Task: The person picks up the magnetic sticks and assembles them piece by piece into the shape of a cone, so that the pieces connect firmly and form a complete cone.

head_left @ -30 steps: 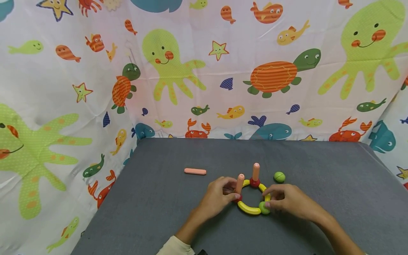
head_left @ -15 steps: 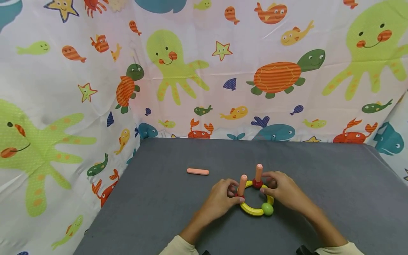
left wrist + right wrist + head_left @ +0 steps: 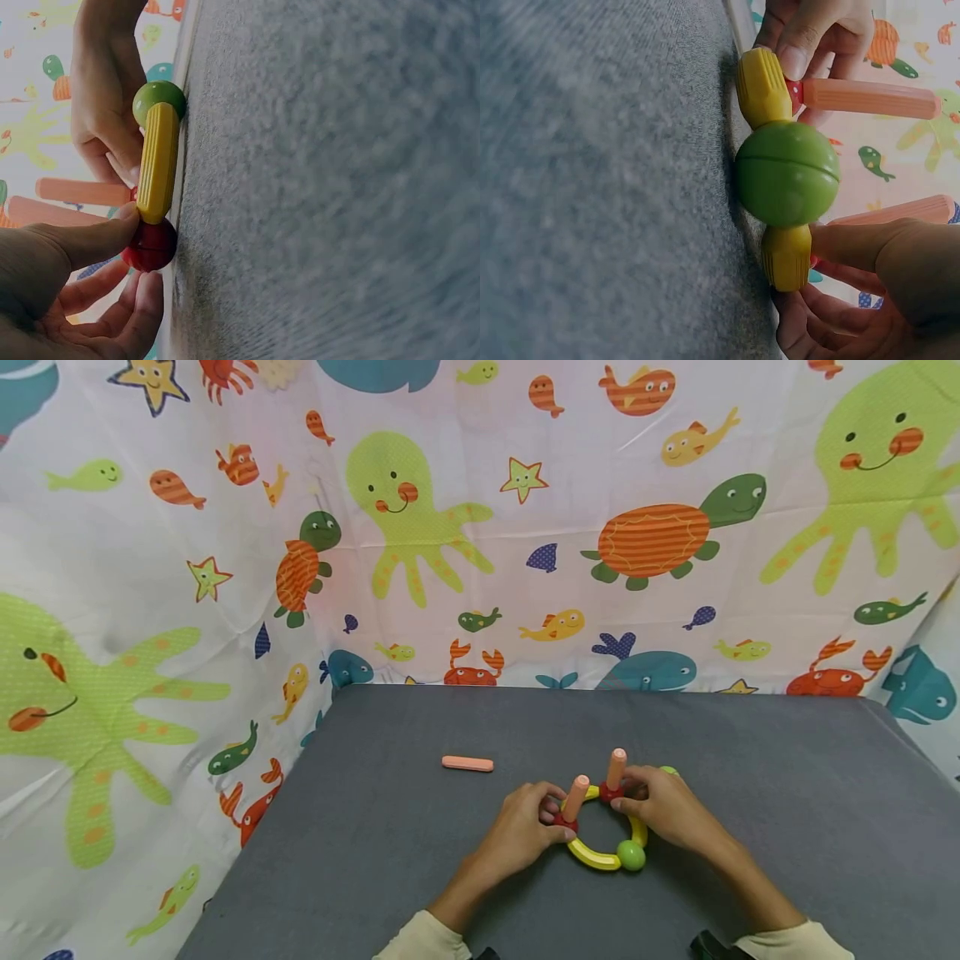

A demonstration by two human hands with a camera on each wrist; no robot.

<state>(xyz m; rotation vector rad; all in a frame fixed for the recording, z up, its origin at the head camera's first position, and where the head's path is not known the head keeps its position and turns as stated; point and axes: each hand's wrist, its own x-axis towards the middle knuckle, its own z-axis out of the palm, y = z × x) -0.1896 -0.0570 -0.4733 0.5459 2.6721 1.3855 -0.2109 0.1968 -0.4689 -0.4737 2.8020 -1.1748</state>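
Note:
On the grey table lies a ring of curved yellow rods (image 3: 595, 858) joined by balls. My left hand (image 3: 517, 828) pinches the red ball (image 3: 152, 246) at the ring's left between thumb and fingers. From that ball rises a pink stick (image 3: 576, 800), leaning slightly right. At the back, my right hand (image 3: 670, 810) grips the other red ball (image 3: 609, 793) from its right side. A second pink stick (image 3: 616, 768) stands on it. A green ball (image 3: 787, 174) joins two yellow rods at the ring's front right, with neither hand on it.
A loose pink stick (image 3: 467, 764) lies on the table (image 3: 360, 852) to the left. Behind my right hand, a loose green ball (image 3: 669, 769) is mostly hidden. A curtain (image 3: 450, 635) printed with sea animals hangs along the table's back edge.
My right hand has moved from the front green ball back to the rear red ball. My left hand stays at the left red ball, whose stick now leans more to the right.

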